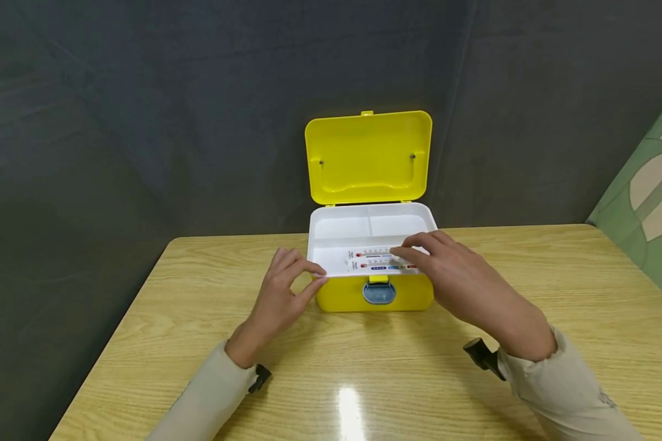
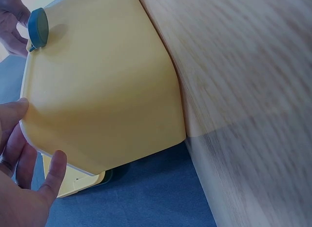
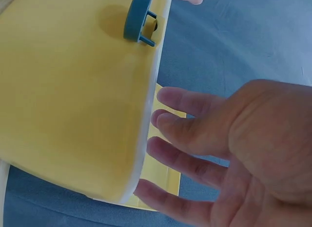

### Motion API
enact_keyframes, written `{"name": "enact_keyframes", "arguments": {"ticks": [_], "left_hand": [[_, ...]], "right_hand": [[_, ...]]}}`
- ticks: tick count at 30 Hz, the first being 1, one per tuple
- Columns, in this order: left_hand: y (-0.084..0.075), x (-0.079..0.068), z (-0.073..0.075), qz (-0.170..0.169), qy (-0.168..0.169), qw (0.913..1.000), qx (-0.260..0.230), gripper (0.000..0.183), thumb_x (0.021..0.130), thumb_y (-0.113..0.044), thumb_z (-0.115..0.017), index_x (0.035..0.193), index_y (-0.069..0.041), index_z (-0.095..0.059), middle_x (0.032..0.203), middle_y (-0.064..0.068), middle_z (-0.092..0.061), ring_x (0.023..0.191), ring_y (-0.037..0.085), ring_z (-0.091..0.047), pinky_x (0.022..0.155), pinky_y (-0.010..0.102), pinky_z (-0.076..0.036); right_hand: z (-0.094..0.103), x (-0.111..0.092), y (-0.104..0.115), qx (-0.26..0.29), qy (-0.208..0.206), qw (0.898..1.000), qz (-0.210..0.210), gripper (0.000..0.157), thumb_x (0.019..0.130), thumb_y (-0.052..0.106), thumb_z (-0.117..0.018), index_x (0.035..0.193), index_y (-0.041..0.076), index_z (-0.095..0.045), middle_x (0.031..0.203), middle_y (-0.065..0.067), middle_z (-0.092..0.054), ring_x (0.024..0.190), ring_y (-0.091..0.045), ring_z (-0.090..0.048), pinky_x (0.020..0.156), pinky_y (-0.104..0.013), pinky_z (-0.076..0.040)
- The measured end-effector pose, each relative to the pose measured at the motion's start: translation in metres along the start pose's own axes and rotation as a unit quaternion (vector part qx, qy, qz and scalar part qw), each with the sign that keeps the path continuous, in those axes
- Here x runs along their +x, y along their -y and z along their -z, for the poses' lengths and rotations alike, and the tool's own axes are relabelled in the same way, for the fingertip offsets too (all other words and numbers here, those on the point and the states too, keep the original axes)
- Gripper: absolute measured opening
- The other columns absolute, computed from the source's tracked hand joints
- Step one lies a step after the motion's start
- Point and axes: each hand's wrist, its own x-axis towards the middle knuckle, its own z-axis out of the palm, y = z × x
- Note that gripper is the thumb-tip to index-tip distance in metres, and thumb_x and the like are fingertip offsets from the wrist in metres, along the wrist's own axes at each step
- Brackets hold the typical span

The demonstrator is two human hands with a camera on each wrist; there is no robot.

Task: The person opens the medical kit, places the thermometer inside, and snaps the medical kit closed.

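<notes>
A yellow box [image 1: 336, 295] stands on the table with its lid raised and a white tray [image 1: 331, 257] in its top. Two flat white thermometers [image 1: 371, 266] with red bulbs lie side by side in the tray's front compartment. My right hand [image 1: 466, 285] reaches over the front rim, its thumb and index fingertips close over the thermometers and hiding their right ends. In the right wrist view, its fingers [image 3: 187, 163] are relaxed and spread behind the rim. My left hand [image 1: 281, 294] pinches the tray's front left corner between thumb and fingers.
The yellow lid [image 1: 369, 153] leans upright near a dark cloth backdrop [image 1: 198, 122]. A blue-grey latch [image 1: 379, 293] hangs on the box's front. The wood-grain table [image 1: 320, 367] extends on both sides. A patterned green panel [image 1: 651, 184] is at the far right.
</notes>
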Motion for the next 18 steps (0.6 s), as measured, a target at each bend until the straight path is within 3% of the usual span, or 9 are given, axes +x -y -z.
{"name": "enact_keyframes", "arguments": {"ticks": [11, 18], "left_hand": [[0.0005, 0.0018, -0.0047, -0.006, 0.004, 0.9999, -0.009, 0.012, 0.082, -0.010, -0.081, 0.090, -0.011, -0.072, 0.082, 0.004, -0.060, 0.081, 0.016, -0.042, 0.076, 0.031, -0.033], [0.0017, 0.0005, -0.0020, -0.005, 0.006, 1.0000, 0.002, 0.013, 0.081, -0.009, -0.082, 0.089, -0.011, -0.072, 0.082, 0.002, -0.060, 0.083, 0.016, -0.043, 0.076, 0.030, -0.035]], "right_hand": [[0.0006, -0.0057, -0.0048, 0.008, -0.031, 0.999, 0.008, 0.040, 0.086, -0.004, -0.072, 0.123, 0.010, -0.069, 0.118, -0.010, -0.066, 0.109, -0.031, -0.063, 0.088, -0.047, -0.055], [-0.0077, -0.0096, -0.0041, 0.008, -0.055, 0.998, 0.019, 0.035, 0.079, 0.002, -0.082, 0.110, 0.016, -0.074, 0.104, -0.004, -0.068, 0.090, -0.023, -0.063, 0.076, -0.039, -0.055]]}}
